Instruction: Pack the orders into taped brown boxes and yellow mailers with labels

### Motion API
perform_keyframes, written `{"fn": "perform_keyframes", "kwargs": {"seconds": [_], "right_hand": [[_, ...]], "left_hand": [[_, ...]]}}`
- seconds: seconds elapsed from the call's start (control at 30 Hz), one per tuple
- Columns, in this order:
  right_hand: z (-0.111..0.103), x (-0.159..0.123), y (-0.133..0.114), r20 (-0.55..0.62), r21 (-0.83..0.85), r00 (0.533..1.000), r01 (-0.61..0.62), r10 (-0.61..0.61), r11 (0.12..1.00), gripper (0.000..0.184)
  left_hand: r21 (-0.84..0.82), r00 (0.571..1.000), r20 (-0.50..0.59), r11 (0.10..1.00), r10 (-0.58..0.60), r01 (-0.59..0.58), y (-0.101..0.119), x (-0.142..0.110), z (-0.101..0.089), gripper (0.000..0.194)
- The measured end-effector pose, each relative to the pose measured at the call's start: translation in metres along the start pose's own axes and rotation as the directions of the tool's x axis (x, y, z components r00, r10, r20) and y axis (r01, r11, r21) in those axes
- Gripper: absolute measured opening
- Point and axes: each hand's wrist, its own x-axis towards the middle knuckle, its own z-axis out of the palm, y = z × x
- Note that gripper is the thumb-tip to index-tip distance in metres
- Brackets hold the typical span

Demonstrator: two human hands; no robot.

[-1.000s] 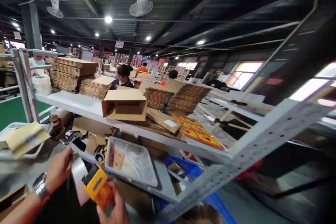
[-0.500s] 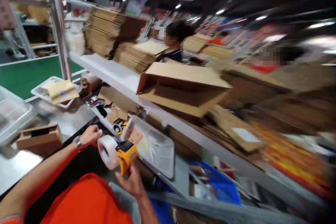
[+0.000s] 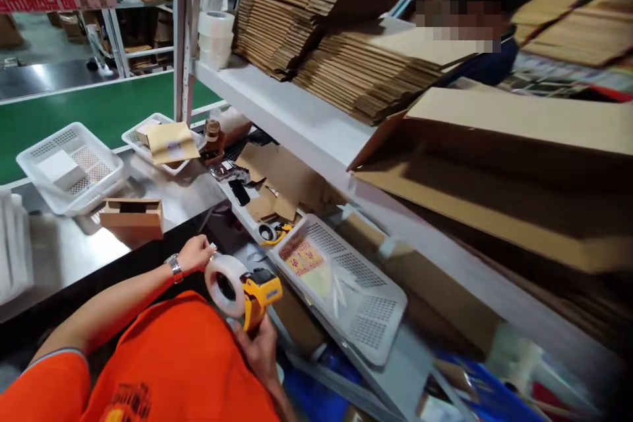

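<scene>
In the head view, my right hand (image 3: pixel 260 343) grips the handle of a yellow tape dispenser (image 3: pixel 264 290), which carries a large roll of clear tape (image 3: pixel 232 287). The dispenser is held in front of my body, with the roll on its left side. My left hand (image 3: pixel 195 254), a metal watch on its wrist, is closed with the fingers pinched just above and left of the roll. A small whitish bit shows at those fingertips, too small to name. Nearest on the metal table lies a small brown carton (image 3: pixel 132 221) with a dark opening in its side.
White plastic baskets (image 3: pixel 32 165) stand on the table at left. Another white basket (image 3: pixel 378 336) and a second tape dispenser (image 3: pixel 279 234) are beyond my hands. A shelf (image 3: pixel 287 109) holds stacked flat cartons (image 3: pixel 281 30) and an open box (image 3: pixel 494 194). A person (image 3: pixel 489 66) is behind it.
My view has swung left, so the table and baskets show more fully. Both hands keep nearly the same pose around the tape dispenser, which stays in my right hand.
</scene>
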Motion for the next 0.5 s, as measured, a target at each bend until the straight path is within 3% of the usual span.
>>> {"fn": "perform_keyframes", "kwargs": {"seconds": [0.07,0.13,0.33,0.5], "right_hand": [[0.003,-0.005,0.007,-0.008,-0.018,0.999,-0.044,0.043,0.999,0.057],[0.004,-0.005,0.007,0.016,-0.030,0.998,-0.061,0.061,0.998,0.057],[0.001,0.017,-0.016,0.045,0.029,0.995,-0.089,0.088,0.996,0.059],[0.004,0.021,-0.012,-0.068,0.081,0.993,-0.088,0.094,0.993,0.083]], "left_hand": [[-0.209,0.978,0.044,0.956,-0.203,0.208,-0.017,0.003,0.003,0.031],[-0.312,0.955,0.086,0.903,-0.284,0.296,-0.028,0.004,0.007,0.029],[-0.336,0.906,0.259,0.848,-0.336,0.410,-0.038,0.003,0.012,0.028],[-0.320,0.952,0.175,0.899,-0.253,0.298,-0.034,-0.001,0.015,0.038]]}}
